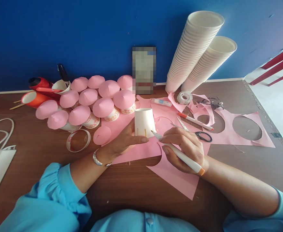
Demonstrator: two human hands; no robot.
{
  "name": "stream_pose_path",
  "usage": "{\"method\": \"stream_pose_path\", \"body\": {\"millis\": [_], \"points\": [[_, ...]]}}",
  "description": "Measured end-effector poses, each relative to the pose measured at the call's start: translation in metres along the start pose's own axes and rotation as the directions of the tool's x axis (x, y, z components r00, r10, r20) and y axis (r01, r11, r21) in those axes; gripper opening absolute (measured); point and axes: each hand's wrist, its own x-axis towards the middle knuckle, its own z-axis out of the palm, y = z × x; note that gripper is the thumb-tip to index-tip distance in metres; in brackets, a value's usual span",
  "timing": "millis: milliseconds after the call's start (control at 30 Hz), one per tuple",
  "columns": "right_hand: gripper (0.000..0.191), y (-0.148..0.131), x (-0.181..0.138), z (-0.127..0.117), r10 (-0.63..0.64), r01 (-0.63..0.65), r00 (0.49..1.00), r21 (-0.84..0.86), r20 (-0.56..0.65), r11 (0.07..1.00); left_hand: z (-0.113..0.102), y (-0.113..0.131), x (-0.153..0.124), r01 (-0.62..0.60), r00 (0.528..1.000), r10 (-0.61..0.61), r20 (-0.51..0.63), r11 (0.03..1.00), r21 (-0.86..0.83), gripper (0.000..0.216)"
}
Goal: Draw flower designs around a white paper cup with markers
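Observation:
A white paper cup (144,120), turned upside down, is gripped around its side by my left hand (128,137), thumb across the front near the rim. Short orange-brown strokes are drawn along its lower part. My right hand (186,146) is closed on a white marker (180,156) with an orange end, its tip at the cup's lower right side. Pink paper (141,151) lies under both hands. To the left stand several cups topped with pink paper cones (102,107), some with orange patterns on their sides. A pink cone (102,134) lies apart near my left wrist.
Two tall stacks of white cups (194,48) lean by the blue wall. Scissors (203,136), another marker (196,121), clear tape (185,97), a glue stick (161,102) and cut pink scraps (247,141) lie right. A phone (144,71) stands behind; a cup ring (70,141) lies left.

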Motion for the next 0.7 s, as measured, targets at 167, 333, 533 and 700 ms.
{"method": "stream_pose_path", "body": {"millis": [167, 333, 533, 700], "points": [[0.019, 0.0007, -0.0005, 0.0001, -0.006, 0.006, 1.000, 0.006, 0.000, 1.000, 0.0001, 0.0012, -0.0003, 0.012, 1.000, -0.012, -0.008, 0.999, 0.036, 0.052], [0.017, 0.0010, -0.0006, -0.0003, 0.004, -0.004, 1.000, -0.004, 0.003, 1.000, 0.0001, 0.0015, 0.0000, 0.011, 1.000, -0.010, -0.009, 0.999, 0.044, 0.057], [0.019, 0.0007, -0.0007, 0.0001, 0.019, -0.019, 1.000, -0.010, -0.001, 1.000, 0.0004, 0.0021, -0.0002, 0.013, 1.000, -0.012, -0.017, 0.998, 0.067, 0.049], [0.019, 0.0001, -0.0004, -0.0007, 0.029, -0.029, 1.000, -0.026, 0.005, 0.999, -0.0034, -0.0017, 0.0012, -0.040, 0.999, 0.039, 0.013, 0.996, 0.080, 0.048]]}}
